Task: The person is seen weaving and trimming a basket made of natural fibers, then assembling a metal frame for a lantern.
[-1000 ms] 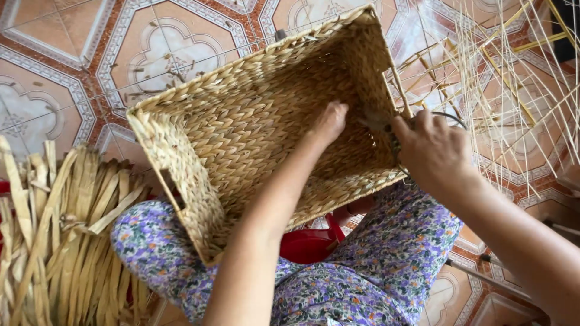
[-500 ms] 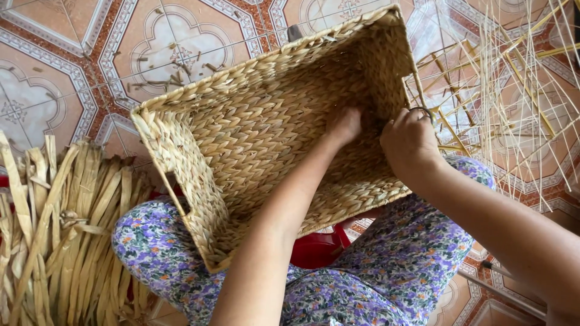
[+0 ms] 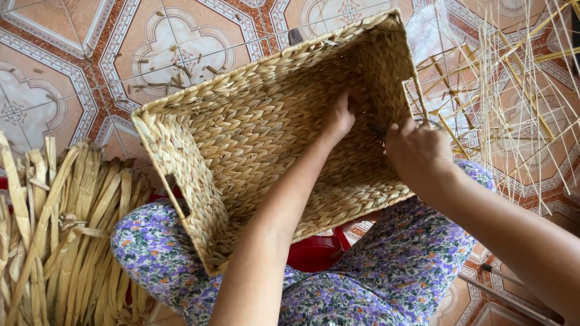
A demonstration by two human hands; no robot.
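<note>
- Currently the woven basket (image 3: 254, 139) is resting tilted on the person's lap, above the patterned tile floor (image 3: 78, 66).
- Left hand (image 3: 339, 118) is pressing inside against its far wall; grip unclear.
- Right hand (image 3: 420, 151) is clenching the basket's rim.

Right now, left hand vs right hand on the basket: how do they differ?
The left hand reaches deep inside the woven basket, fingers pressed on its inner wall; the right hand sits at the basket's right edge. The left hand shows only its back, fingers hidden in the weave; the right hand is curled as if pinching something. Both are bare and touch the basket.
</note>
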